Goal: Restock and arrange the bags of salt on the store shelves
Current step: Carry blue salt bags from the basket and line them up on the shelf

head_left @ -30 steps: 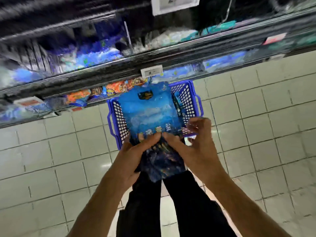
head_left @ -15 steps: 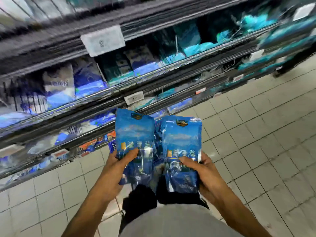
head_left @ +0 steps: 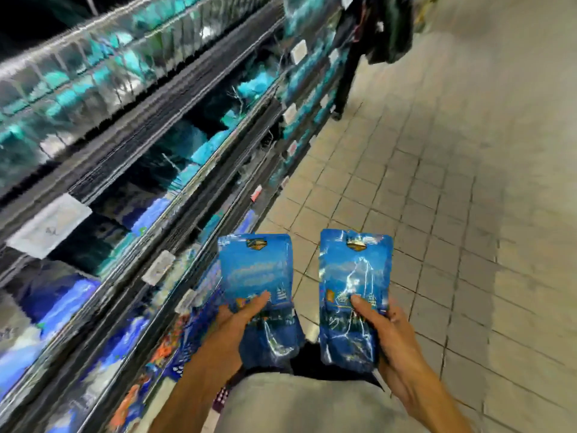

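Two shiny blue salt bags stand upright in front of my waist. My left hand (head_left: 231, 326) grips the left salt bag (head_left: 257, 276) by its lower half, thumb across the front. My right hand (head_left: 390, 335) grips the right salt bag (head_left: 354, 282) the same way. A gap of tiled floor shows between the two bags. The store shelves (head_left: 175, 170) run along my left, blurred, with teal and blue packs on several levels.
White price tags (head_left: 157, 267) hang on the shelf rails. A person in dark clothes (head_left: 368, 42) stands farther down the aisle by the shelves. Beige tiled floor (head_left: 452, 198) stretches to the right. A corner of the blue basket (head_left: 178, 370) shows low beside my left arm.
I lifted the bags out over the blue basket and split them, one per hand. They now sit farther apart, and my view has swung right along the aisle.
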